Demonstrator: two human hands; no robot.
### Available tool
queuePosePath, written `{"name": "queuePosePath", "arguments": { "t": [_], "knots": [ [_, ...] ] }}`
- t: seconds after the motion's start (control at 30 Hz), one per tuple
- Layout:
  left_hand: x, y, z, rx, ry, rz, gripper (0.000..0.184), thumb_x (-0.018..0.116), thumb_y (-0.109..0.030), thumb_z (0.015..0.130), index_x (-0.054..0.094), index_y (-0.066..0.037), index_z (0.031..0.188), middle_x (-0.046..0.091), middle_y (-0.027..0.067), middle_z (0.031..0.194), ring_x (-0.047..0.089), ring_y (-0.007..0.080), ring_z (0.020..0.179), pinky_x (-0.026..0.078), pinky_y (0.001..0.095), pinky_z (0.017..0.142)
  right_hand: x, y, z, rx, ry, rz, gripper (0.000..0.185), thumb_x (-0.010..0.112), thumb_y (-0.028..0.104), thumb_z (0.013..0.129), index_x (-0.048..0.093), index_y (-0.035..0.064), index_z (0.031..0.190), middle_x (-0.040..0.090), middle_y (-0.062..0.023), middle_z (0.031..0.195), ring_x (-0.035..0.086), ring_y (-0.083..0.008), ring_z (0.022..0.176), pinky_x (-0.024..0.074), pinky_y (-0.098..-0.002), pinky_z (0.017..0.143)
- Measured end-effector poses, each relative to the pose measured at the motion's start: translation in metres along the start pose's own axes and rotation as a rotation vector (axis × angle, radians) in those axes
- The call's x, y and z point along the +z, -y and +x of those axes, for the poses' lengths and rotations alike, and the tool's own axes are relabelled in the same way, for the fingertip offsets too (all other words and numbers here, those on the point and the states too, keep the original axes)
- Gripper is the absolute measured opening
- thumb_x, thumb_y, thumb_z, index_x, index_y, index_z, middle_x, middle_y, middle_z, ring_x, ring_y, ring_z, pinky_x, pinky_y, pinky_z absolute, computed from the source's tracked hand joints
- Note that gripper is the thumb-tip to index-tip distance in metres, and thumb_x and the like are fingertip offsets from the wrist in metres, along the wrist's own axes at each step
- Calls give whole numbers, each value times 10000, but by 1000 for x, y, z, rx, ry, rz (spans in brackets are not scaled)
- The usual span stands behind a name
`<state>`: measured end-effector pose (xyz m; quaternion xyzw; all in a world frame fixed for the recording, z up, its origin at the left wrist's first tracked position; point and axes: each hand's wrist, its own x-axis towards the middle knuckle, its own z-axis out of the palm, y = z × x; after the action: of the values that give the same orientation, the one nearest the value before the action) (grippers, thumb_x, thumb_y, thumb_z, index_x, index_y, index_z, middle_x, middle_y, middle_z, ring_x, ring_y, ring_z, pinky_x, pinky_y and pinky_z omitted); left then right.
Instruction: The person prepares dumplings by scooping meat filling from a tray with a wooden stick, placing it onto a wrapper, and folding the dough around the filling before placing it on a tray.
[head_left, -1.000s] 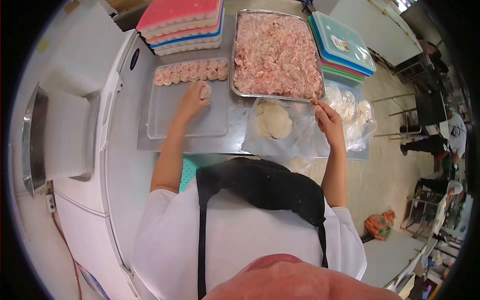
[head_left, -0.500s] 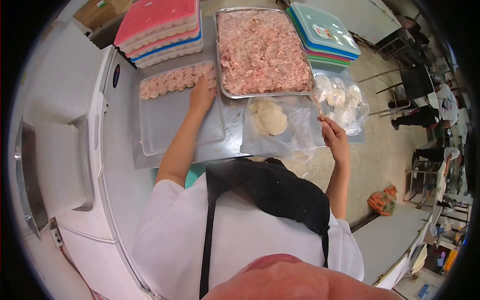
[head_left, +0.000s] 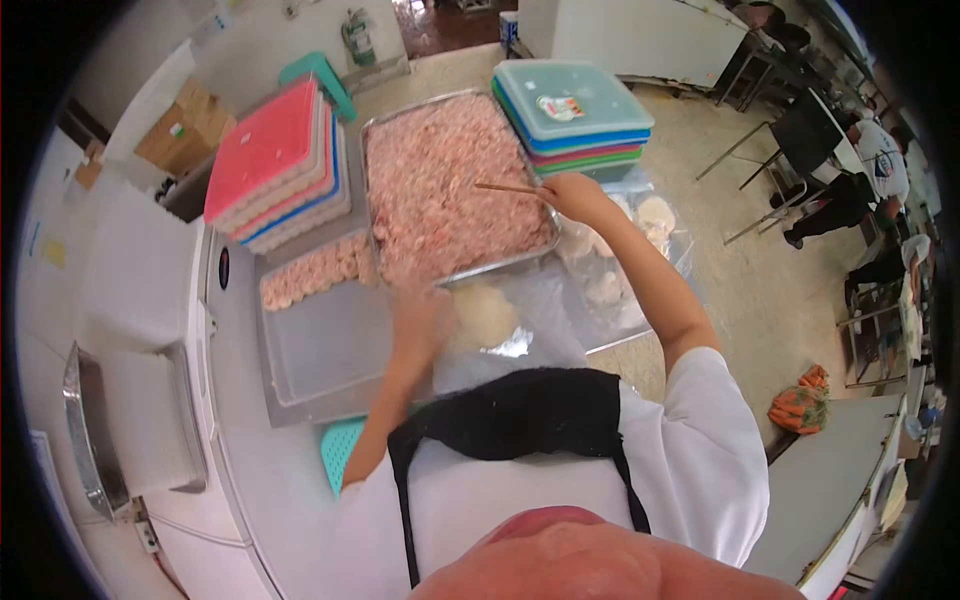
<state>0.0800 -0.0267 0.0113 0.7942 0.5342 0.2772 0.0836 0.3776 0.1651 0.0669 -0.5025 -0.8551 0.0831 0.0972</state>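
Note:
My right hand grips a thin wooden stick, its tip over the minced meat in a large metal tray. Smeared by motion, my left hand is beside a pile of pale round dough wrappers on a clear plastic bag; whether it touches them I cannot tell. To the left lies a shallow translucent container, with rows of meat-filled dumplings along its far side.
Stacked lidded boxes stand at the back left, and more colored containers at the back right. Bagged wrappers lie on the table's right side. Other people are at the far right. A white fridge borders the left.
My left hand has left the dumpling container and moved right to the wrappers. My right hand has swung forward and left, bringing the stick over the meat. The view has shifted too.

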Motion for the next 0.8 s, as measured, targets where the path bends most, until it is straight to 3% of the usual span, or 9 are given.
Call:
{"name": "queuePosePath", "arguments": {
  "t": [0.03,0.1,0.3,0.4,0.5,0.7,0.8],
  "knots": [
    [7,-20,2,-59,79,104,314,658,-148,722,618,-58,1020,590,166,913,546,343,955,418,459,847,-3,-9,18,16,-28,-66,255,540,246,854,669,29,823,672,-183,845,646,-357,796,503,-460,668],
    [22,-46,3,16,81,-47,322,708,-169,677,635,-57,971,569,166,948,534,348,973,412,452,871,5,-26,50,45,-70,-203,222,546,223,830,678,48,792,676,-167,808,657,-347,755,515,-466,640],
    [60,-42,-4,-114,121,-69,331,772,-207,622,653,-57,892,521,145,1080,499,367,1019,416,450,885,52,28,16,-377,-166,-153,190,526,163,808,679,71,745,676,-146,757,674,-298,717,532,-424,602],
    [57,-39,-3,-121,107,-129,242,715,-203,714,644,-50,887,550,162,988,525,363,941,427,434,842,36,23,15,-423,-75,-102,186,534,165,803,672,61,736,672,-154,749,675,-300,723,532,-426,594],
    [52,-36,-2,-118,37,-150,217,672,-190,762,635,-40,914,566,169,927,535,374,902,431,433,811,-4,12,40,-319,48,-145,176,542,165,799,667,60,731,668,-151,745,675,-308,740,534,-432,594],
    [47,-44,0,-274,-29,-111,270,627,-155,801,599,-47,1047,609,173,978,550,392,947,443,440,822,40,-54,153,-297,-184,-136,163,531,133,811,649,52,733,655,-151,773,657,-335,748,525,-440,617],
    [42,-43,3,-315,-43,-223,279,609,-144,822,601,-58,1088,630,179,987,565,384,947,455,430,829,67,-42,158,-374,-259,-126,145,534,117,807,630,40,730,638,-152,764,641,-347,731,515,-444,628]
  ]
}}
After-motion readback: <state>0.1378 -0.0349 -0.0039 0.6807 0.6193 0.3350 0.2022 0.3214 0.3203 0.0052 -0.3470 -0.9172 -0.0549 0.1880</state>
